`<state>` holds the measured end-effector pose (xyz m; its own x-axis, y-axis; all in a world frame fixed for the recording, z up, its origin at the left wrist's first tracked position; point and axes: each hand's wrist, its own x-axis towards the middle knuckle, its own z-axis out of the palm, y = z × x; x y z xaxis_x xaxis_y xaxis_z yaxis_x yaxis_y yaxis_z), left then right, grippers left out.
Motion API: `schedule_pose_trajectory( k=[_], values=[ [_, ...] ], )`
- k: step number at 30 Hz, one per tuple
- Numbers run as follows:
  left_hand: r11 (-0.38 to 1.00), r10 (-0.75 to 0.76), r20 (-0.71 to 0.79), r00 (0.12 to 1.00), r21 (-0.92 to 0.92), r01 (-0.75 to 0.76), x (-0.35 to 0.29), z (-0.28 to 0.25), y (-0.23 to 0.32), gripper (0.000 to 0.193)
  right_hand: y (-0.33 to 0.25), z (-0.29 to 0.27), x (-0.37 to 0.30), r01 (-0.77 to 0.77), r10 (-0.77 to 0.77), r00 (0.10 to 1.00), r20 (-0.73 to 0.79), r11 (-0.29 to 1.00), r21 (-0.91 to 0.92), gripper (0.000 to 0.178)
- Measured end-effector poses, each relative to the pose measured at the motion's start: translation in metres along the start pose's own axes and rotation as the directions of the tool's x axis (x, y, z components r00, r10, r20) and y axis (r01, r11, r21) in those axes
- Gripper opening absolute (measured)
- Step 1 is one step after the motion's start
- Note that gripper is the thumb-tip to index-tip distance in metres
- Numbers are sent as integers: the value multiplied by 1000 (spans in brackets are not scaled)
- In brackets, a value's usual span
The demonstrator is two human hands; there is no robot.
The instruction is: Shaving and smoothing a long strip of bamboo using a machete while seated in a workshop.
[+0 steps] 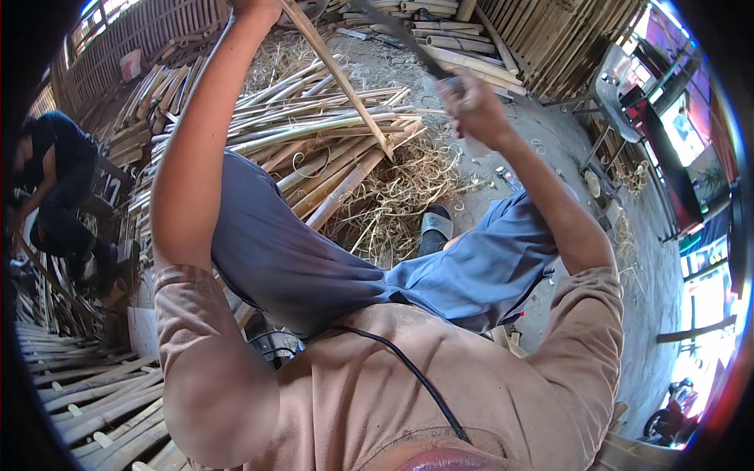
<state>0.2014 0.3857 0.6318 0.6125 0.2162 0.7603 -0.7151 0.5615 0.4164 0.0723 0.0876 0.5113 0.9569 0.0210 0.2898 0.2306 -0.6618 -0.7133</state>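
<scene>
My left hand point(256, 8) is raised at the top edge, partly cut off by the frame, and its fingers look closed around the upper end of a split bamboo strip point(339, 77). The strip slants down to the right, its lower end near a heap of curled shavings point(416, 182). On the right, my right hand point(476, 111) is closed around the handle of a long knife point(408, 41). Its dark blade points up and to the left, blurred, and apart from the strip.
Split bamboo lengths point(271, 135) lie piled beyond my knees. More bamboo is stacked at the back point(459, 47) and lower left point(102, 392). Another person point(59, 177) sits bent over at the left. A chair point(616, 94) stands at the far right.
</scene>
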Motion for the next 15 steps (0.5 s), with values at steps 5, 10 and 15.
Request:
schedule_pose_trajectory(
  k=[5,10,15],
  values=[
    [991,23,-169,985,135,0,-3,0,0,30,-43,76,-7,249,-249,968,20,968,-3,22],
    [995,68,-86,994,73,-62,2,-6,1,31,-83,95,-2,324,-314,944,-104,941,100,17],
    [992,120,8,993,43,-120,0,1,-3,13,39,153,-20,-138,122,989,-80,962,-237,27]
  ],
)
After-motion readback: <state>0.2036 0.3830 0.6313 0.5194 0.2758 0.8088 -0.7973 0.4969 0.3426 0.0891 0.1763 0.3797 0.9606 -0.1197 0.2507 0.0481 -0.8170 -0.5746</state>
